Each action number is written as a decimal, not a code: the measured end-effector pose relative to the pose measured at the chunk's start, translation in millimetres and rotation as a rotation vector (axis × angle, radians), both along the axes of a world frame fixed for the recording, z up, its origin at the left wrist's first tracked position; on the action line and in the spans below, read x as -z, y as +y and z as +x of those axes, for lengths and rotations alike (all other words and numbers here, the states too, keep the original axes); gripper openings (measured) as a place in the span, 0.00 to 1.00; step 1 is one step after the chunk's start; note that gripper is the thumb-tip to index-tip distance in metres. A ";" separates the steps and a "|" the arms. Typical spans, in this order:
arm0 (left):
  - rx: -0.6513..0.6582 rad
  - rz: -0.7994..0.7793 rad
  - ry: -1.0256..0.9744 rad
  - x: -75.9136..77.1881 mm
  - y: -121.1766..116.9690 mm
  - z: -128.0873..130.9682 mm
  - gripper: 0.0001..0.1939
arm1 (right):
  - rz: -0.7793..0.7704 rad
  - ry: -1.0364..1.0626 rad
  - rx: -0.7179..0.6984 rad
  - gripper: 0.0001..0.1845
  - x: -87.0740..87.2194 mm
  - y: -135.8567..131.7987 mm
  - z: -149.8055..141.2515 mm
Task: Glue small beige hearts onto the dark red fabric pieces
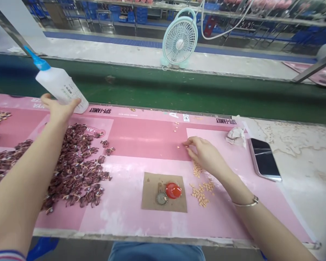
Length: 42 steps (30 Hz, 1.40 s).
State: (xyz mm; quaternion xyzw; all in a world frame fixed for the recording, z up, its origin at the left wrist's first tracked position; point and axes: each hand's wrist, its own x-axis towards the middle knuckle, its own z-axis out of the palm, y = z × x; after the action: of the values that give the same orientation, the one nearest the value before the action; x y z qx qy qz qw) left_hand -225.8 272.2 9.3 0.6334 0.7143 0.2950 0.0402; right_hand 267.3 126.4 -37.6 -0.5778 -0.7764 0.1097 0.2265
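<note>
**A pink-covered counter (301, 170) beside a green belt (152, 90)**

From the head view, the counter is pale, mottled stone, mostly covered by a smooth pink printed mat (149, 139). Beyond it runs the green belt, then a dusty pale floor strip (125, 52) with a blue band, and racks of blue crates (141, 14) further back. A mint-green round fan (179, 41) stands upright past the belt.

The left hand (60, 110) is raised at the mat's far edge, fingers spread against the lower end of a white plastic squeeze bottle (60, 87). Whether it grips the bottle, I cannot tell. The bottle's long axis slants up and to the left, its blue nozzle (37, 61) pointing over the belt.

The right hand (206, 154), well apart, rests low with its fingertips (186, 145) gathered at a tiny pale piece (178, 147) on the mat. More pale pieces (201, 192) lie scattered just below it. A large heap of dark maroon loops (78, 170) spreads under the left forearm. A cardboard square (163, 192) carries a red cap (173, 190) and a toothed metal disc (161, 198). A crumpled tissue (235, 137) and a phone (264, 159) sit to the right.
</note>
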 end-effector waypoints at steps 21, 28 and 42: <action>0.516 -0.348 0.396 9.1 -108.7 77.7 0.27 | -0.032 -0.171 -0.255 0.22 -2.7 -41.4 1.6; 0.528 -0.322 0.406 9.4 -124.2 78.1 0.28 | -0.063 -0.190 -0.091 0.11 7.2 -6.4 -8.8; 0.613 -0.408 0.321 13.9 -145.2 69.5 0.37 | -0.215 -0.090 -0.015 0.20 5.0 17.9 -26.1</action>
State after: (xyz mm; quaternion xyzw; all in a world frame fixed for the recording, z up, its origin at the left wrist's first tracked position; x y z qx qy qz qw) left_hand -156.3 127.0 -4.7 0.8342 0.5333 0.0190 0.1392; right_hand 241.2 144.4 -42.5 -0.5973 -0.7738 0.1680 0.1275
